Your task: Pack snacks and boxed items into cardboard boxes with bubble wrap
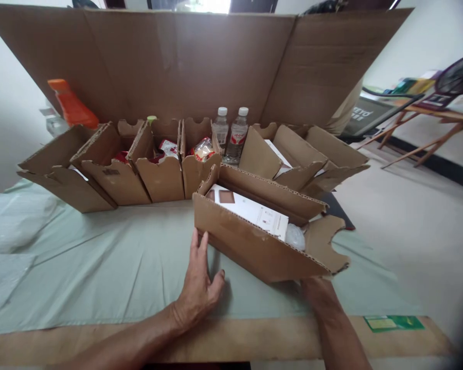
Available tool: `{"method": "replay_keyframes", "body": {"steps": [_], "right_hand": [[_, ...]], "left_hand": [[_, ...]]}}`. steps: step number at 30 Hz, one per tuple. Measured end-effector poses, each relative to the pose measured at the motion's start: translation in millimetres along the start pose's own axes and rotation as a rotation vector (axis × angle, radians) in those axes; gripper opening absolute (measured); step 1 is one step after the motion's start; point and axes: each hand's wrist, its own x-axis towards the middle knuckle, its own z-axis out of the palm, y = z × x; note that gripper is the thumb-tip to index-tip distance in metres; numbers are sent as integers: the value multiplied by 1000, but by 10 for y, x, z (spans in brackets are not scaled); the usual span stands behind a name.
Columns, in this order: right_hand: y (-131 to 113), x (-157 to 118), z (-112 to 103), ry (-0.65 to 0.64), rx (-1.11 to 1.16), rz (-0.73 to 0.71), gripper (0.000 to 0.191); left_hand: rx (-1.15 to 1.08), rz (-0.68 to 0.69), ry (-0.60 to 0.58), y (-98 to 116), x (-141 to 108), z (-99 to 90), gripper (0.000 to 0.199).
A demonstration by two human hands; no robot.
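Observation:
A long, open-topped cardboard box (pixel 247 241) sits at an angle over the cloth in front of me. Inside it lie a white printed carton (pixel 250 210) and a clear bubble-wrapped item (pixel 295 237). My left hand (pixel 202 280) has its fingers stretched out, fingertips against the box's lower left corner, with the thumb apart. At the near right end, my right hand (pixel 316 290) reaches under the box and supports it; its fingers are hidden by the cardboard.
Behind stands a row of similar cardboard bins (pixel 160 177) with packets inside. Two clear bottles (pixel 238 134) and an orange-capped bottle (pixel 72 105) stand near a tall cardboard panel (pixel 185 61). Clear plastic packaging (pixel 15 221) lies left; a green card (pixel 394 323) lies on the front edge.

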Motion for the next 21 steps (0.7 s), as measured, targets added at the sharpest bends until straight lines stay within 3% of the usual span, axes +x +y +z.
{"method": "replay_keyframes", "body": {"steps": [4,8,16,21], "right_hand": [[-85,-83,67,-56,22,53,49],[-230,-117,124,-5,-28,111,50],[-366,-145,256,52,-147,108,42],[-447,-114,309,86,-394,75,43]], "left_hand": [[33,34,-184,17,143,168,95],[46,53,-313,23,262,358,98],[36,93,-340,5,312,399,95],[4,84,-334,-37,384,353,95]]}}
